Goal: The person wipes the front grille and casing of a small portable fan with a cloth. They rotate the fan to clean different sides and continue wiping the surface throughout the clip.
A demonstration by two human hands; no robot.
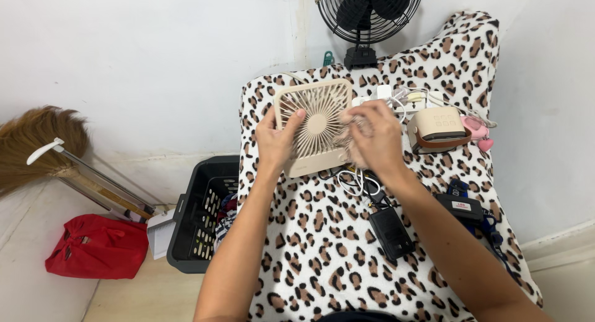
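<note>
From my feed, the left hand was clamped on the left edge of the square beige fan, thumb over its grille, holding it upright above the leopard-print blanket. The right hand pressed at the fan's right side, blurred; I couldn't tell its grip. A black charger lay below.

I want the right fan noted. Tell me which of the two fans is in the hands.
The small beige square fan, gripped by the left hand with the right hand at its grille. The black round fan stands untouched by the wall.
</note>
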